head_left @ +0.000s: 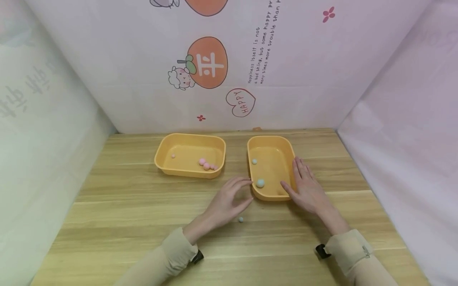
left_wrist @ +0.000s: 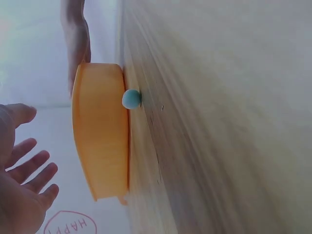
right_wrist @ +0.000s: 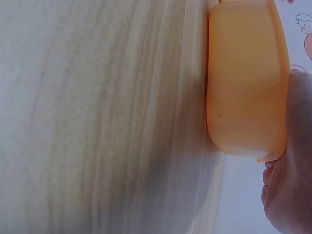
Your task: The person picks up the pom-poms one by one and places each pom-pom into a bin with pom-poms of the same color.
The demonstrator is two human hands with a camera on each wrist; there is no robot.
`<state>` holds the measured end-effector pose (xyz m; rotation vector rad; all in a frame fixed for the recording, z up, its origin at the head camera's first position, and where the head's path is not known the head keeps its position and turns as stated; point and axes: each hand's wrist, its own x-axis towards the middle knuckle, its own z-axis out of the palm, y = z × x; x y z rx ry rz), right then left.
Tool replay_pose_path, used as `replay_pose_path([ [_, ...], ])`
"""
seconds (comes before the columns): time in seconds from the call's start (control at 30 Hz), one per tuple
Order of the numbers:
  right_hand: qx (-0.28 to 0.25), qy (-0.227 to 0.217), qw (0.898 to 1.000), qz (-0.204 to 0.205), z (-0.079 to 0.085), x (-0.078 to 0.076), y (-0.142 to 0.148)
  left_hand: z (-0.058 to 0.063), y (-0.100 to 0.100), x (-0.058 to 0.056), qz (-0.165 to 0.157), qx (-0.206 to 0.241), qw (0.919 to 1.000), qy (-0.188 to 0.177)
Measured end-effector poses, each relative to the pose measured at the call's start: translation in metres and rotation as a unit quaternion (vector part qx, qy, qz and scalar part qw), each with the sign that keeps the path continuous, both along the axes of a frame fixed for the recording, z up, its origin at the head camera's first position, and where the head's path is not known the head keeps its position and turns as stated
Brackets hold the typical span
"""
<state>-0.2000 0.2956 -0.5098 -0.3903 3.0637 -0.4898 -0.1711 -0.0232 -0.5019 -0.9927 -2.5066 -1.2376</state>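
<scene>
On the right stands a yellow plastic tray [head_left: 272,197], with a larger pale green ball [head_left: 260,183] and a smaller pale green ball [head_left: 254,161] inside. My right hand [head_left: 309,190] lies along this tray's right rim, fingers stretched out and thumb over the near corner. My left hand [head_left: 225,202] hovers at the tray's left side, fingers spread and loosely bent, nothing between them; its fingertips come right up to the rim. Just below that hand, a small pale green ball [head_left: 241,219] sits on the table; the left wrist view also has this ball [left_wrist: 131,99], in front of the tray wall.
A second yellow tray [head_left: 189,173] stands to the left with several pink balls [head_left: 206,166] in it. Both trays are on a wood-grain table [head_left: 143,222]. Printed cloth walls [head_left: 143,99] enclose the table at the back and sides.
</scene>
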Motion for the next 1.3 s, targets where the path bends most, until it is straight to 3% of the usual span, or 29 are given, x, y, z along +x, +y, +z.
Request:
replay_pose_path([
  [0.3,0.000,0.006,1.000,-0.002,-0.002,0.000,0.000,-0.004,-0.015,0.009,-0.008,0.000,0.9989,-0.047],
  [0.53,-0.001,0.003,1.000,0.000,0.001,0.001,-0.001,-0.010,-0.023,0.015,-0.026,-0.033,0.9937,-0.104],
  [0.87,0.000,0.001,1.000,0.001,0.002,0.001,-0.002,-0.015,-0.027,0.022,-0.019,-0.080,0.9899,-0.116],
  [0.93,0.000,-0.001,1.000,0.001,0.002,0.001,-0.002,-0.020,-0.028,0.021,-0.012,-0.077,0.9892,-0.125],
  [1.07,-0.001,-0.003,1.000,0.000,0.001,0.001,-0.001,-0.047,-0.031,0.016,0.006,-0.065,0.9871,-0.146],
  [1.13,-0.002,-0.004,1.000,0.000,0.002,0.001,-0.001,-0.053,-0.032,0.017,0.006,-0.058,0.9857,-0.158],
  [1.2,-0.003,-0.005,1.000,0.000,0.002,0.001,-0.001,-0.049,-0.033,0.021,-0.003,-0.048,0.9842,-0.171],
  [1.3,-0.002,-0.004,1.000,0.000,0.003,0.001,-0.002,-0.032,-0.034,0.030,-0.017,-0.034,0.9810,-0.190],
])
